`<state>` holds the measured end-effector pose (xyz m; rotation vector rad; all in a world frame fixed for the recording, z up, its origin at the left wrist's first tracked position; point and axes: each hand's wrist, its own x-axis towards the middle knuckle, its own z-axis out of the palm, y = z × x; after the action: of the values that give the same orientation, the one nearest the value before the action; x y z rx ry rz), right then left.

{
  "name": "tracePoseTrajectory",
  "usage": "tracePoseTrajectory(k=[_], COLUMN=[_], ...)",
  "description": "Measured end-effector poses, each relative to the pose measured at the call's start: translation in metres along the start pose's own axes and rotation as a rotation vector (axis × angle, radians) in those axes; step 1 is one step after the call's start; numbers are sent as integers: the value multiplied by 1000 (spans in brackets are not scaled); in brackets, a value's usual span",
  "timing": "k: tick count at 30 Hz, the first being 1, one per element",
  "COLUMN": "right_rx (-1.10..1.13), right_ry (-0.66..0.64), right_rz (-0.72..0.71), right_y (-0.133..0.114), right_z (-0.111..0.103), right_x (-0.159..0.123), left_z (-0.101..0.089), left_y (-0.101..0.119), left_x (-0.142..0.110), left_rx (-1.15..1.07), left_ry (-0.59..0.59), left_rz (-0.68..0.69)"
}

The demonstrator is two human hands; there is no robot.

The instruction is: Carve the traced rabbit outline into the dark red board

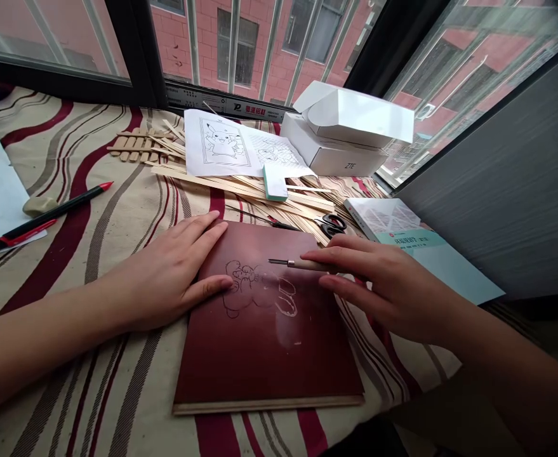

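A dark red board (269, 368) lies flat on the striped cloth, with a bear-like figure (252, 289) drawn on it in thin lines. Part of that figure, at the right, has pale cut lines. My left hand (178, 273) rests on the board's left edge, fingers stretched out, the thumb on the drawing. Between the fingers of my right hand (369, 273) is a carving tool (302, 263) with a thin metal tip and a wooden handle. Its tip points left, over the upper part of the drawing; whether it touches the board I cannot tell.
Behind the board lie wooden strips (231, 184), black scissors (332, 223), printed drawings (226, 146) and a pale green-and-white block (275, 183). A white box (340, 149) stands by the window. A book (431, 254) is at right; a black-and-red pen (69, 206) is at left.
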<state>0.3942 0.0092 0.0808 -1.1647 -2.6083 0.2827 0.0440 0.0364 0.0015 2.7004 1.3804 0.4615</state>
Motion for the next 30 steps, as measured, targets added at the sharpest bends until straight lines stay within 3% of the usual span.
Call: tracePoseTrajectory(k=[4,7,13,22,25,30], right_rx=[-91,-170,-183,-187,-284,-512], right_ry=[44,-13,-7,-83,-96,-230], right_rz=[9,23,-52,7,-46,-232], right_y=[-2,-6,-13,-12,-16,-30], right_z=[-4,-3,6,14,10,-9], right_x=[6,4,-6,-7,-5,10], left_z=[0,2,0,3,2,0], left_y=[0,0,0,0,2,6], left_x=[0,0,0,-1,1,0], left_rx=[-3,-5,5,-11,-26,-38], left_ry=[-7,-17,-2,19,-6,-24], left_rz=[-4,-13,6,9,-19,-45])
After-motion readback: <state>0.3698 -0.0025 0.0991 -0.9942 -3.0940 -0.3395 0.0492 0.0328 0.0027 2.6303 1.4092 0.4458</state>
